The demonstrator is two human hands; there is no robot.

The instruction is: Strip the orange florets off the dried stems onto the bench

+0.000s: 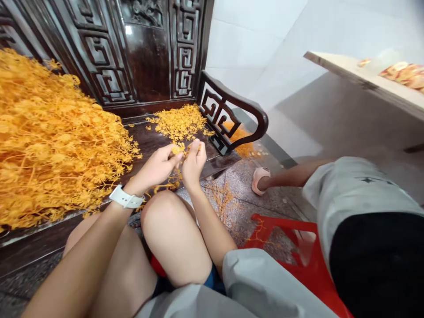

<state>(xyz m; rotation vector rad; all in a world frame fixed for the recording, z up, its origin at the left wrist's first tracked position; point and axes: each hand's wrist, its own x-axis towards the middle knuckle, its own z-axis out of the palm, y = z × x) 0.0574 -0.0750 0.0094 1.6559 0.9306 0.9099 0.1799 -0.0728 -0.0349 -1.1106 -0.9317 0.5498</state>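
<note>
My left hand [160,164], with a pale watch [126,197] on its wrist, pinches a small yellow flower-like piece [179,148] between thumb and fingers. Close beside it on the right, my right hand [194,163] is closed in a pinch on the same piece or its thin stem; the fingers hide which. Just beyond both hands, a small pile of yellow flower-like heads [180,121] lies on the dark wooden bench [145,137]. To the left rises a large heap of orange-yellow stemmed sprigs [59,145]. Some loose strands [174,180] hang at the bench's front edge below my hands.
A carved armrest [261,121] closes the bench's right end. Orange scraps [223,198] litter the floor, with a heap of orange bits [240,137] behind the armrest. At right are another person's leg [298,173], a red plastic stool [314,269] and a pale tabletop [357,75].
</note>
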